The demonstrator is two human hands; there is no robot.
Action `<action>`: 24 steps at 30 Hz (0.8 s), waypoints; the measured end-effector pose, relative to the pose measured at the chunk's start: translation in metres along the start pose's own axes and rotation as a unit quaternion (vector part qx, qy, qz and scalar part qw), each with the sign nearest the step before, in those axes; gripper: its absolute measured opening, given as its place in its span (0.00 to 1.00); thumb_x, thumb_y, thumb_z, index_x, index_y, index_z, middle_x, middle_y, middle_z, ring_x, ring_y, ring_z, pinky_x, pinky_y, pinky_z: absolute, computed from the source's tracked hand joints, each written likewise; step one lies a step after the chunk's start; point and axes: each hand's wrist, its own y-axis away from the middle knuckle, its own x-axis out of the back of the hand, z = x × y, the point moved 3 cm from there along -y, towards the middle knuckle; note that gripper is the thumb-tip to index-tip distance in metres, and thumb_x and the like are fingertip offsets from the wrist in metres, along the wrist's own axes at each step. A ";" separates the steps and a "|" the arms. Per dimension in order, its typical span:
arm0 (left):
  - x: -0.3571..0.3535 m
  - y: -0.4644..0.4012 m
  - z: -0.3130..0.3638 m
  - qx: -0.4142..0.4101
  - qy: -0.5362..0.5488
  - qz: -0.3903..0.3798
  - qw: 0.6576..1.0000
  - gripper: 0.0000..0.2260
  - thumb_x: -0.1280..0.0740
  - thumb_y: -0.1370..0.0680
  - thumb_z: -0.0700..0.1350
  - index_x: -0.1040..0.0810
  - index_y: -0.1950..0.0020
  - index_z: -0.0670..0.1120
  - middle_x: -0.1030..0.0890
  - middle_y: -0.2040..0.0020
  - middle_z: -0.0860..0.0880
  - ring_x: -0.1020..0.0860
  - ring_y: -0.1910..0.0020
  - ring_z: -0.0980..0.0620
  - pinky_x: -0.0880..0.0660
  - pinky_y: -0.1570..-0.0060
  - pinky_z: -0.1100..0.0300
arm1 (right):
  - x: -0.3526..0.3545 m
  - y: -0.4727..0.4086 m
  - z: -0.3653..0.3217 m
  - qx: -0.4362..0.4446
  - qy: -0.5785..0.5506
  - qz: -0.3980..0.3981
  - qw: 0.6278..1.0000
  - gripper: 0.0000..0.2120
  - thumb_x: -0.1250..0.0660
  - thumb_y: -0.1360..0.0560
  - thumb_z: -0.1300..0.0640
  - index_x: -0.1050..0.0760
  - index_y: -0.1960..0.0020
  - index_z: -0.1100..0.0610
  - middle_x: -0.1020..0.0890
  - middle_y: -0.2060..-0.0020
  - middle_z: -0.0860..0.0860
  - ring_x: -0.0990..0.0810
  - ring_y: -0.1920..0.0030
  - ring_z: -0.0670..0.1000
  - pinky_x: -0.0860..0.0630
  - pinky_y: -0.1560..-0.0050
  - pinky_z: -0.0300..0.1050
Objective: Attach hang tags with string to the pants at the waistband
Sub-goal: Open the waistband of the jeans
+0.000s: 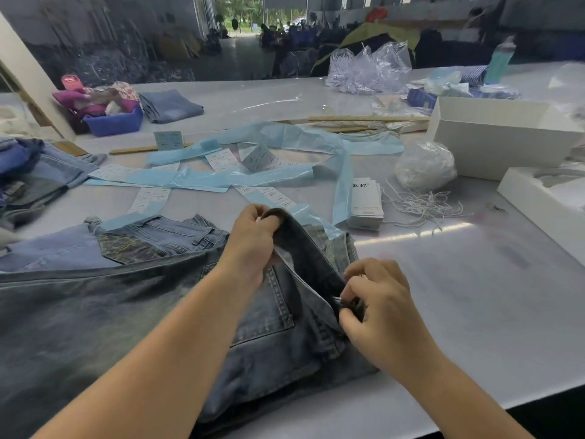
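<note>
A pair of washed blue-grey jeans (95,318) lies across the near table, its waistband (308,258) at the right and partly lifted. My left hand (251,245) grips the far end of the waistband and holds it up. My right hand (380,308) pinches the near end of the waistband, at what looks like the button area. A stack of white hang tags (365,204) sits just beyond the jeans. Loose white strings (421,207) lie to the right of the tags, beside a clear bag of strings (424,164).
A second pair of jeans (152,239) lies behind the first. Blue plastic strips with white labels (253,156) sprawl over the mid table. White boxes (493,134) stand at the right, folded jeans (38,172) at the left, a blue bin (114,123) at the far left.
</note>
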 end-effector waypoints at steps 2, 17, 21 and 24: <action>-0.002 0.000 0.005 0.027 0.102 -0.004 0.994 0.04 0.39 0.19 0.39 0.24 0.50 0.44 0.17 0.66 0.47 0.19 0.69 0.52 0.22 0.69 0.58 | 0.002 -0.008 -0.001 0.021 -0.050 -0.017 0.998 0.12 0.27 0.37 0.68 0.25 0.60 0.55 0.24 0.51 0.46 0.25 0.50 0.48 0.29 0.51 0.35; 0.038 0.003 -0.002 0.058 0.050 0.023 0.997 0.15 0.35 0.19 0.47 0.25 0.38 0.37 0.16 0.50 0.38 0.17 0.52 0.38 0.20 0.49 0.40 | -0.029 -0.054 -0.015 -0.132 -0.249 -0.033 0.959 0.10 0.36 0.21 0.57 0.22 0.59 0.55 0.19 0.66 0.54 0.22 0.63 0.53 0.26 0.60 0.51; 0.051 0.004 -0.001 0.047 0.005 0.024 0.999 0.17 0.32 0.21 0.48 0.24 0.41 0.36 0.16 0.52 0.37 0.18 0.50 0.34 0.23 0.48 0.33 | -0.033 -0.056 -0.018 -0.139 -0.327 -0.044 0.934 0.10 0.37 0.20 0.59 0.20 0.57 0.53 0.17 0.65 0.49 0.20 0.61 0.48 0.25 0.60 0.41; 0.055 0.002 -0.001 0.026 -0.020 0.037 0.999 0.18 0.31 0.23 0.51 0.23 0.43 0.37 0.16 0.52 0.37 0.18 0.50 0.33 0.23 0.48 0.32 | -0.033 -0.053 -0.017 -0.126 -0.320 -0.092 0.935 0.10 0.37 0.20 0.59 0.19 0.54 0.51 0.17 0.65 0.45 0.20 0.62 0.45 0.24 0.59 0.37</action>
